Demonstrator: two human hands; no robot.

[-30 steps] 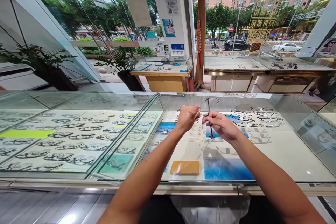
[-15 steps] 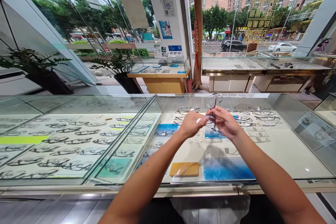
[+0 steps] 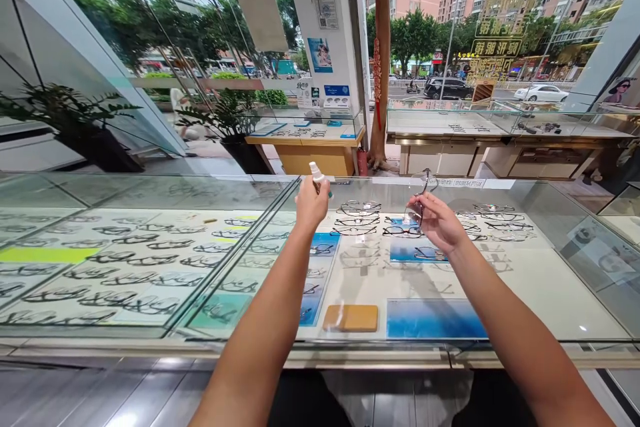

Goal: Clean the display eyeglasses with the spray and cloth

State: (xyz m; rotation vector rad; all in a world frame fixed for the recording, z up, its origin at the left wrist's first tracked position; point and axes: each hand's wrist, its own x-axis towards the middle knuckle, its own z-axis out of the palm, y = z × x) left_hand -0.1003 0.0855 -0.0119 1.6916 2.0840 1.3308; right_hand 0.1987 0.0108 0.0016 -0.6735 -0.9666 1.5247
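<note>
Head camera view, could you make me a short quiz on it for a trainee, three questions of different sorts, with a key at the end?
1. Multiple choice: what holds the bottle? A, the left hand; B, the right hand; C, both hands together.
2. True or false: as pictured, the tan block lies to the left of the wide blue sheet.
3. Fill in the missing word: the right hand holds a pair of ____.

Key: 1, A. 2, true. 3, glasses.
</note>
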